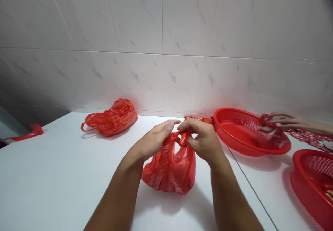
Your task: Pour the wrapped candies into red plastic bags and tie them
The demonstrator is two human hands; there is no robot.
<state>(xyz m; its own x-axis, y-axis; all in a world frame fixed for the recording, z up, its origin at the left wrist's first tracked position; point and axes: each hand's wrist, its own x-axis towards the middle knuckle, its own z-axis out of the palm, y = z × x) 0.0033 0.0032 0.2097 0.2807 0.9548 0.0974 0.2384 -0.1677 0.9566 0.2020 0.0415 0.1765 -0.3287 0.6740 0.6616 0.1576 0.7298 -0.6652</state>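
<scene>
Shown from my remote view: my right hand [201, 139] curled closed on the twisted handle [184, 139] of a red bag [169, 168]. My left hand [156, 139] lay partly open at the bag's top, its grip unclear. The bag hung above the bench [52, 175], near a red basket [229, 110].

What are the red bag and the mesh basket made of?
The bag looks like thin, glossy plastic film, judging by its fine creases and sheen. The basket looks like rigid, smooth moulded plastic, with an even red colour and a shiny rim.

Held bag [169, 166] left of mesh basket [241, 133]
</scene>
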